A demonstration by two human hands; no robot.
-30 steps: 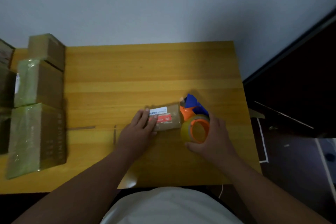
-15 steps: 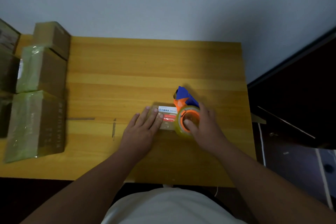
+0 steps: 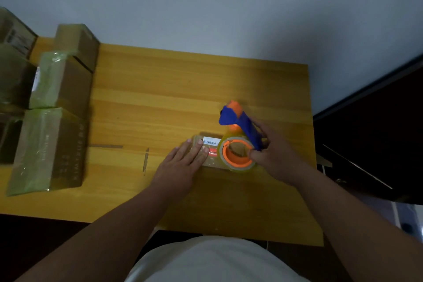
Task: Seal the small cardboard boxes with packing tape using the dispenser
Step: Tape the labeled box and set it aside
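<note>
Taped boxes (image 3: 52,107) stacked left, tape strips (image 3: 145,162) stuck on table (image 3: 183,89)

Person wearing a plain white fabric top (image 3: 212,261), both forearms showing bare, no sleeves reaching them

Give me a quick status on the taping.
Left hand flat on small box. Right hand grips tape dispenser at box's right end. Nothing in the way.
</note>
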